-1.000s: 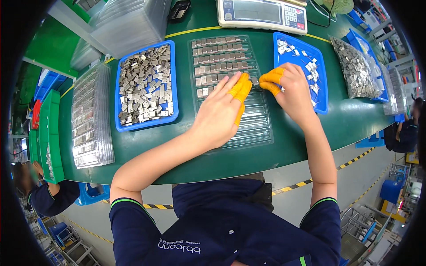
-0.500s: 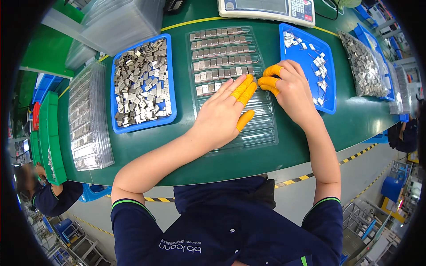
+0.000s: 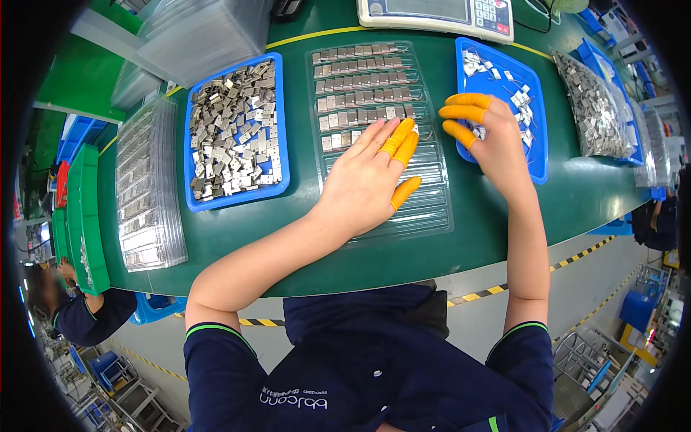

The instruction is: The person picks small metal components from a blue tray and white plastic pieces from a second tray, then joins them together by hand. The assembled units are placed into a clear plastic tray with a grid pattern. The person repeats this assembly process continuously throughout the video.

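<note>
My left hand [image 3: 361, 183] lies flat with its fingers stretched over a clear plastic tray [image 3: 421, 219]. Yellow finger cots cover some of its fingers. The tray's far grooves hold rows of small silver metal pieces [image 3: 360, 98] with thin wires at the right ends; the fingertips rest at the nearest filled rows and hide part of them. My right hand [image 3: 497, 140], with yellow cots on thumb and fingers, hovers over the left edge of a blue tray [image 3: 541, 147] of small white parts with wire leads [image 3: 522, 108]. Its fingers are apart, and nothing shows between them.
Left of the plastic tray stands a blue tray [image 3: 284, 155] heaped with loose metal pieces [image 3: 234, 129]. Stacked clear trays [image 3: 147, 194] and a green bin [image 3: 86, 216] lie farther left. A scale [image 3: 435, 14] stands behind; a bag of metal parts [image 3: 594, 108] sits at right.
My right hand has moved right, from the row ends beside my left hand to the blue tray, and its fingers have spread. My left hand stays nearly in place.
</note>
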Motion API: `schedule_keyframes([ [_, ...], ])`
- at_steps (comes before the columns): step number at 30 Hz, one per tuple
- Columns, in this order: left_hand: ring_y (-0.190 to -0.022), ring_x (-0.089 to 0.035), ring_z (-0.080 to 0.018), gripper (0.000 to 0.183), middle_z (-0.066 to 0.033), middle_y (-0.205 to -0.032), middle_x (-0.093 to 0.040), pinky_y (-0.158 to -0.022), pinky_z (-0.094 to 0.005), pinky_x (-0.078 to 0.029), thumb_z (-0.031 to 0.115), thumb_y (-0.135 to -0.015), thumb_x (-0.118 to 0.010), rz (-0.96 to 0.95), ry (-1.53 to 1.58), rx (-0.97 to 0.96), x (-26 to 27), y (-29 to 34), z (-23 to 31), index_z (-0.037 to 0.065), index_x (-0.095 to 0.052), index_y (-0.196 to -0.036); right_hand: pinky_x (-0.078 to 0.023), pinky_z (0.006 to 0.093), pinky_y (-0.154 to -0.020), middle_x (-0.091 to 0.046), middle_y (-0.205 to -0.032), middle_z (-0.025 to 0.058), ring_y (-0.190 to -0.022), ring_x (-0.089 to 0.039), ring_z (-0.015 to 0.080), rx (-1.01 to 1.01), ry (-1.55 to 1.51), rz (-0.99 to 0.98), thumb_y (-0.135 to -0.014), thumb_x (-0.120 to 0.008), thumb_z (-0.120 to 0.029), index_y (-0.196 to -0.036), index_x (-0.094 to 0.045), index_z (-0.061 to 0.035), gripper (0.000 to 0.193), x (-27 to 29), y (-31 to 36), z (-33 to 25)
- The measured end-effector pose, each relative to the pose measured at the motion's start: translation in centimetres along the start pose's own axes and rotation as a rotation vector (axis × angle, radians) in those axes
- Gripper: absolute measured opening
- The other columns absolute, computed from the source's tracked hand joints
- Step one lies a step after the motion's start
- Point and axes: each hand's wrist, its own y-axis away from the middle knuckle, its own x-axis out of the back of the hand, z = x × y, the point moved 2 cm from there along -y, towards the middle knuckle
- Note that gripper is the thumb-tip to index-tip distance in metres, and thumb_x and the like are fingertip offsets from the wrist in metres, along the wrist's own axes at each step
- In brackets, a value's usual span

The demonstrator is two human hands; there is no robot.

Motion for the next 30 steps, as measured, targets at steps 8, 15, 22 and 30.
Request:
schedule_keyframes([
  [8, -0.131, -0.028, -0.0291, 0.05, -0.0167, -0.135, -0.039, -0.109, -0.0427, -0.021, 0.031, -0.085, -0.054, -0.021, -0.056, -0.002, 0.4, -0.2, 0.1, -0.004, -0.048, -0.12, -0.047, 0.0303, -0.076, -0.067, -0.092, 0.013, -0.084, -0.062, 0.0231, -0.457, -0.106, 0.124, -0.079, -0.062, -0.006, -0.098, -0.067, -0.0037, 0.02, 1.6, 0.6, 4.6],
  [15, -0.135, -0.02, -0.0267, 0.06, -0.0152, -0.141, -0.031, -0.11, -0.042, -0.018, 0.037, -0.082, -0.057, -0.128, 0.15, -0.131, 1.8, 1.1, 2.9, 0.002, -0.042, -0.129, -0.047, 0.0311, -0.075, -0.065, -0.092, 0.0139, -0.084, -0.062, 0.0247, -0.413, -0.138, -0.078, -0.073, -0.07, -0.012, -0.098, -0.067, -0.0037, 0.026, 1.4, 0.9, 4.8],
  [22, -0.135, -0.021, -0.022, 0.051, -0.0122, -0.142, -0.031, -0.111, -0.0408, -0.018, 0.018, -0.084, -0.051, -0.285, 0.177, -0.321, 0.3, 3.3, 3.3, 0.005, -0.04, -0.132, -0.046, 0.0262, -0.066, -0.064, -0.081, 0.0082, -0.07, -0.055, 0.0152, -0.52, -0.051, -0.129, -0.065, -0.077, -0.013, -0.093, -0.07, -0.0056, 0.03, 1.1, 0.6, 4.2],
  [30, -0.134, -0.024, -0.0237, 0.042, -0.0147, -0.137, -0.038, -0.11, -0.0426, -0.019, 0.01, -0.083, -0.047, -0.232, 0.236, -0.299, 0.5, 3.0, 2.6, 0.005, -0.049, -0.124, -0.047, 0.0262, -0.071, -0.066, -0.084, 0.0074, -0.075, -0.059, 0.0148, -0.46, -0.221, -0.021, -0.071, -0.072, -0.005, -0.091, -0.069, -0.0026, 0.021, 0.7, 0.6, 4.9],
])
